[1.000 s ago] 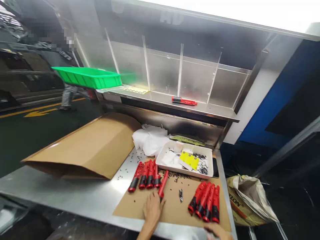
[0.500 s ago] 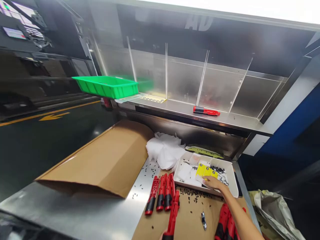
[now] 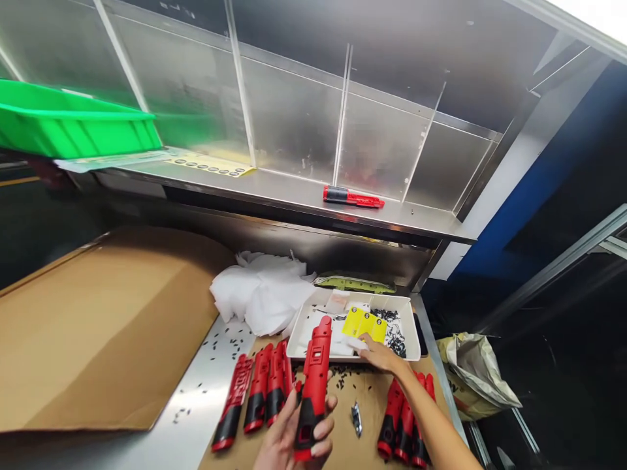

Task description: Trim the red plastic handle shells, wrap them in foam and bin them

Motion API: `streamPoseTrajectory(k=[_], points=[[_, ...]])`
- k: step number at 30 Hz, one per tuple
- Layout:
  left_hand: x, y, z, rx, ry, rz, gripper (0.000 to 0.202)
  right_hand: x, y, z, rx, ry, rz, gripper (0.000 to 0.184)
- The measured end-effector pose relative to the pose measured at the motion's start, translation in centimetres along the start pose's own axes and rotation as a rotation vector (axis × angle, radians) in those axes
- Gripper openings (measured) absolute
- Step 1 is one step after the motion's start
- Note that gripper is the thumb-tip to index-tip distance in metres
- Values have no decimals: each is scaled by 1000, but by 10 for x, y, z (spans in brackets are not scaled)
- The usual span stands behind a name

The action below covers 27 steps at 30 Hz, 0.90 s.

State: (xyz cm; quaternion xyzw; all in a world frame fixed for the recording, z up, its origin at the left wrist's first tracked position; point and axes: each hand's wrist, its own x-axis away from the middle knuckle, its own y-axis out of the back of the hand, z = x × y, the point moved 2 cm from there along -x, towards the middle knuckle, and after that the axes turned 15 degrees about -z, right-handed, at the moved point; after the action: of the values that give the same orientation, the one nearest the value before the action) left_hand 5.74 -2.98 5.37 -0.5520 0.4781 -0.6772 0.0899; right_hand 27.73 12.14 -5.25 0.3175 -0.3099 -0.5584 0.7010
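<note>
left hand [image 3: 289, 438] gripping red handle [image 3: 313, 385], wrist cut off | right hand [image 3: 379, 356] reaching into white tray [image 3: 313, 313], fingertips unclear, grip undeterminable

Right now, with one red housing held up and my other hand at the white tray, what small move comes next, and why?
Probably pinch one small part from the white tray: the right hand already rests at its front edge, while the left hand holds the red housing upright.
</note>
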Motion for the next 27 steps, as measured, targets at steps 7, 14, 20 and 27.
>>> streamPoseTrajectory(k=[7,14,20,27], points=[[1,-22,14,54,-24,-131,44,5,34,10,-34,56,-99,44],[-2,-28,29,-231,-218,-137,29,88,88,79,-91,114,-444,53],[0,-28,45,-463,-165,-164,44,134,89,122,272,344,-735,43],[1,-30,55,-536,-155,-152,47,161,91,125,322,535,-829,42]])
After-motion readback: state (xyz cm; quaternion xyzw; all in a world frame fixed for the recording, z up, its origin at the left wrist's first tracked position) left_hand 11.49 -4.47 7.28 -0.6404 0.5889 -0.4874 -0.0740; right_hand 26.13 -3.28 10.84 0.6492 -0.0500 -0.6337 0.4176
